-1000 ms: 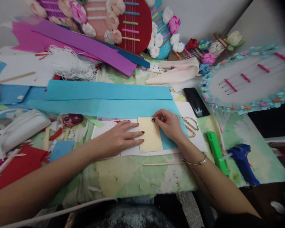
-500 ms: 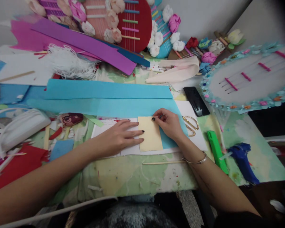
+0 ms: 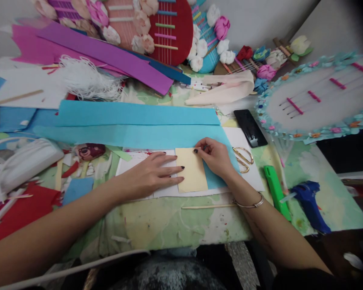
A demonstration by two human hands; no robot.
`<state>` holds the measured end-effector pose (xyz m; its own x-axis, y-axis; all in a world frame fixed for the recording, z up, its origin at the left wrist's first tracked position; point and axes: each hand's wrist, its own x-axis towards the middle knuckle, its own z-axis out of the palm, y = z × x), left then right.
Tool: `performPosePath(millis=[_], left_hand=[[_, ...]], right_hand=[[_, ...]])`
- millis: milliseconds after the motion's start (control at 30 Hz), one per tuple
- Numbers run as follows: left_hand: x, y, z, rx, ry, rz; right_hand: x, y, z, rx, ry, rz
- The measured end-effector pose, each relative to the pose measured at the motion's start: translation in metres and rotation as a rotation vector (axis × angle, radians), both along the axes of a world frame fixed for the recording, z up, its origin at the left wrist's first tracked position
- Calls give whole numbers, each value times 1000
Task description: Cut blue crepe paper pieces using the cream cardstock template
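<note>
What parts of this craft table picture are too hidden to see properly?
Head view only:
- Gold scissors: blades hidden behind the right hand.
- Whatever the right hand's fingertips pinch: too small to tell.
- Cream card: left edge under the left hand.
- Flower-rimmed hoop: cut off by the right edge.

A card point(image 3: 192, 175) lies on the paper strip point(image 3: 133, 127) between the hands. Scissors point(image 3: 243, 159) lie right of it, the phone point(image 3: 249, 129) behind them. The glue gun point(image 3: 309, 206) sits at the bench's point(image 3: 169, 221) right end.

Gold scissors point(image 3: 243, 158), black phone point(image 3: 249, 128), blue glue gun point(image 3: 308, 203) lie rightward.
</note>
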<state>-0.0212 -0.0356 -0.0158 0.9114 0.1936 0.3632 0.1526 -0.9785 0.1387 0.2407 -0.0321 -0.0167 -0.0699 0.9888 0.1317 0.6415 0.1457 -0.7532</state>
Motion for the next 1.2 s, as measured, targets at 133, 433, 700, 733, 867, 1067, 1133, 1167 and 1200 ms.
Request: performPosePath(millis=[133,433,700,733,867,1067,1133,1167,1200], left_hand=[[1,0,3,0,15,-6],[1,0,3,-5,30,-22],[1,-3,5,2,47,6],[1,-3,5,0,52,6],[1,-3,5,-5,70,1],[1,-3,5,-2,81,3],[0,-3,4,-5,80,4],[0,-3,4,-6,81,6],[0,-3,4,-7,85,6]], right_hand=[[0,0,0,-4,-9,-5],[0,1,0,-6,-12,-5],[1,0,-1,4,-11,5],[1,0,0,3,-12,3],[0,0,1,-10,1,-3],[0,0,1,-15,11,-1],[0,0,1,-15,10,-2],[0,0,1,-15,9,-1],[0,0,1,-13,7,0]])
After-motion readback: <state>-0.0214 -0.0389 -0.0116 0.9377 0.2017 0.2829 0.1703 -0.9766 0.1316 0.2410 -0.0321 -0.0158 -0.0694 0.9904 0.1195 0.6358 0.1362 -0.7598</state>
